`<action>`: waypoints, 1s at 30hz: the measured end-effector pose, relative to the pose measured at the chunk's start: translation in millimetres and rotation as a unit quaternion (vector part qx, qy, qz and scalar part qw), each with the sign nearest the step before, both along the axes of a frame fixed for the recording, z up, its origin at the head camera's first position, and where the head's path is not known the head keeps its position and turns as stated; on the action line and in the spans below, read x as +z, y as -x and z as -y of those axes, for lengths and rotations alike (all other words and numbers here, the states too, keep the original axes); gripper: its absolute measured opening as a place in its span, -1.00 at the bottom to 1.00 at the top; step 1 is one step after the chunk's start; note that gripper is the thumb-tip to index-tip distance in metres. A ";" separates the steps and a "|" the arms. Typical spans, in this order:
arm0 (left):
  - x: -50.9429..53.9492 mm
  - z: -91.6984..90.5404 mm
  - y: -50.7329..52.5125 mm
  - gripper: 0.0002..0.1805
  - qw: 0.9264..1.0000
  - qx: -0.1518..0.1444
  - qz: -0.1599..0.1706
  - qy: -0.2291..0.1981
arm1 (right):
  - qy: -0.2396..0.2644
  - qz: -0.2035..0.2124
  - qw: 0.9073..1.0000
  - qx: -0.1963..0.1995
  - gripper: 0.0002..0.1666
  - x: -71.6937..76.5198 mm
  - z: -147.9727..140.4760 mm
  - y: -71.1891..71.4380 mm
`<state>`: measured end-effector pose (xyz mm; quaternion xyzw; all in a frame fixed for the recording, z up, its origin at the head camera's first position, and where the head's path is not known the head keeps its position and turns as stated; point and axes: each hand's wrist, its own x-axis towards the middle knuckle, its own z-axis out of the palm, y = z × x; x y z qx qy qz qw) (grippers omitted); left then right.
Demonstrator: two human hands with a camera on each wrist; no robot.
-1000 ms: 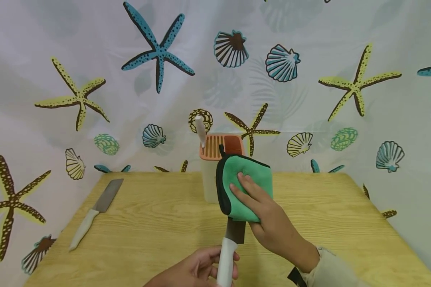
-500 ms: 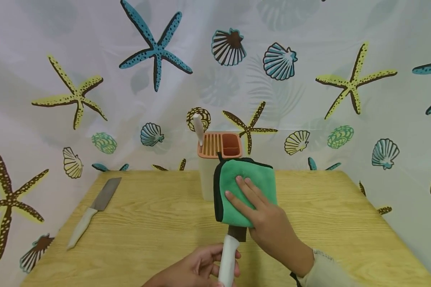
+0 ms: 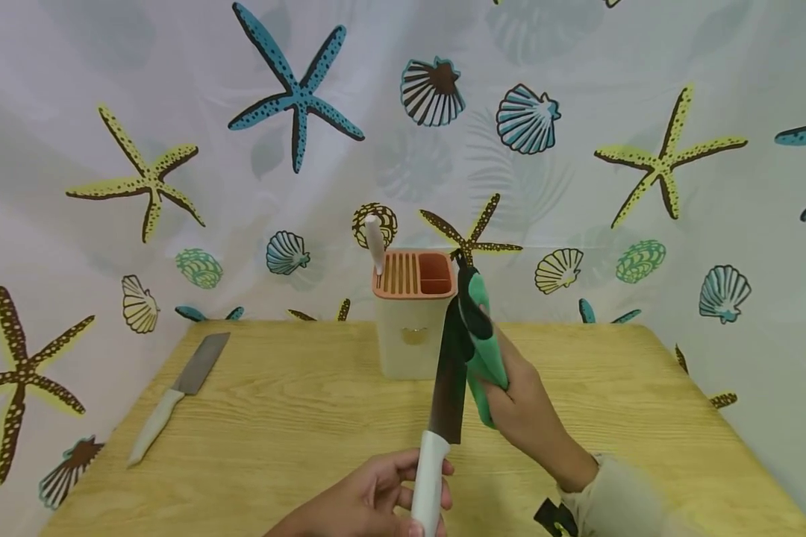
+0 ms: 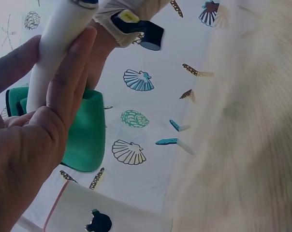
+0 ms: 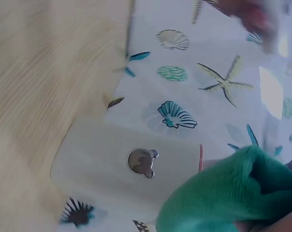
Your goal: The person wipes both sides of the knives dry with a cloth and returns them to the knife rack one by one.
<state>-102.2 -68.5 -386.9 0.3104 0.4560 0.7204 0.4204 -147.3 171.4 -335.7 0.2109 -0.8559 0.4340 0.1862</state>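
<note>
The knife handle (image 3: pixel 428 481) lies in the left grip (image 3: pixel 366 496), blade (image 3: pixel 449 380) beyond.

A backdrop (image 3: pixel 578 45) hangs behind the table (image 3: pixel 282 432). Before it, near the table's back edge, stands the knife block (image 3: pixel 403 317), one slotted knife (image 3: pixel 375 242) at its left end. A loose knife (image 3: pixel 189 379) lies far left. In front of the block is the left hand's (image 3: pixel 369 492) knife (image 3: pixel 446 403) (the right hand's (image 3: pixel 527 403) cloth (image 3: pixel 486 358) is just right of its blade).
</note>
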 end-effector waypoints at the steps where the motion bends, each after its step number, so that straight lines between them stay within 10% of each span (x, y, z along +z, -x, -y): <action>1: 0.9 -0.6 0.3 -0.40 1.000 0.000 -0.004 -0.006 | -0.020 -0.025 0.999 -0.003 -0.30 -1.9 1.9 -1.8; 12: 1.6 -2.9 -2.7 -0.41 0.999 -0.004 -0.013 -0.048 | -0.148 -0.217 0.963 -0.064 0.00 -14.6 13.0 -23.7; 26: 0.2 -1.2 -1.7 -0.35 0.999 -0.042 -0.014 0.001 | -0.138 -0.124 0.976 -0.117 -0.11 -4.0 -9.4 -1.4; 30: 1.5 -3.2 -2.7 -0.38 0.999 -0.029 -0.017 -0.016 | -0.153 -0.152 0.969 -0.120 -0.10 -6.5 -7.9 -6.0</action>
